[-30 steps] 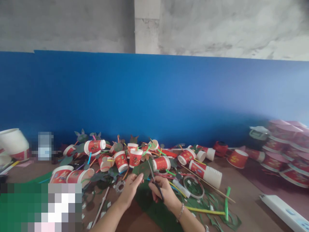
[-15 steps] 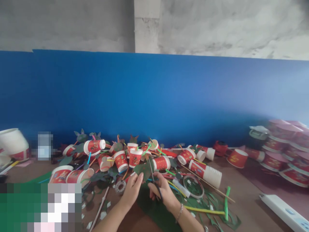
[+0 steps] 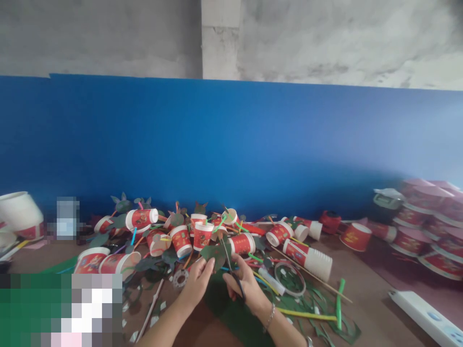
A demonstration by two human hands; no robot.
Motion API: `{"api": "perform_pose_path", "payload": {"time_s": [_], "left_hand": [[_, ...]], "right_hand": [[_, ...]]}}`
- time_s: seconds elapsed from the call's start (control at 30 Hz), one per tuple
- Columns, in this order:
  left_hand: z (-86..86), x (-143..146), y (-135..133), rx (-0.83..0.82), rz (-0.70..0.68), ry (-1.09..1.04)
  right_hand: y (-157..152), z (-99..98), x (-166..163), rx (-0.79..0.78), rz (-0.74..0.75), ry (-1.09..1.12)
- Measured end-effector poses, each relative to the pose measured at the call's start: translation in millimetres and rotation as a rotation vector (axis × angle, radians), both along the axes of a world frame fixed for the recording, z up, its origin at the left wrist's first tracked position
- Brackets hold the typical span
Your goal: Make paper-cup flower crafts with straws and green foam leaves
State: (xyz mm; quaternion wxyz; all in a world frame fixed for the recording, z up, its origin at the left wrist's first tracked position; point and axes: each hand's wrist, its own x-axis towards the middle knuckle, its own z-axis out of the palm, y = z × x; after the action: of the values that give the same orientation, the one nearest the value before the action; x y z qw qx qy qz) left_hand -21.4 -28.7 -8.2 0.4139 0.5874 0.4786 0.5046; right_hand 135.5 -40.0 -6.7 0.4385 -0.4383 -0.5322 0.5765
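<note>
My left hand [image 3: 197,285] pinches a dark green leaf-shaped cut-out [image 3: 216,253] by its lower edge and holds it up over the table. My right hand [image 3: 243,284] is closed round the black handles of a pair of scissors [image 3: 231,267], whose blades point up into the green piece. A larger green sheet [image 3: 231,313] lies under both wrists. A bracelet shows on my right wrist.
A heap of red-and-white paper cups [image 3: 181,238], coloured straws and green leaf cut-outs lies behind the hands. A tape ring [image 3: 289,279], a glue stick and green offcuts sit to the right. Stacked red bowls [image 3: 427,226] stand far right, against a blue wall panel.
Both hands have shifted slightly up and together; the green piece has turned a little between the scissor blades.
</note>
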Motion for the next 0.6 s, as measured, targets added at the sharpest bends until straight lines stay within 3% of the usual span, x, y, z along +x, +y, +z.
{"api": "perform_pose_path", "payload": {"time_s": [0.13,0.3,0.4,0.47,0.6], "left_hand": [[-1.6,-4,3,0.000,0.021,0.042],[9.6,0,-3,-0.038,0.023,0.009],[12.9,6,-9,-0.077,-0.054,-0.014],[11.1,9,-11,-0.092,-0.091,-0.038],[3.2,11,-9,-0.090,-0.019,-0.053]], "right_hand": [[2,-1.6,1,-0.002,0.023,-0.036],[3,-1.1,-1,0.015,0.035,-0.062],[3,0.7,-2,0.022,0.028,-0.026],[2,1.4,-3,0.019,0.035,-0.007],[1,1.5,-3,0.012,0.048,0.013]]}}
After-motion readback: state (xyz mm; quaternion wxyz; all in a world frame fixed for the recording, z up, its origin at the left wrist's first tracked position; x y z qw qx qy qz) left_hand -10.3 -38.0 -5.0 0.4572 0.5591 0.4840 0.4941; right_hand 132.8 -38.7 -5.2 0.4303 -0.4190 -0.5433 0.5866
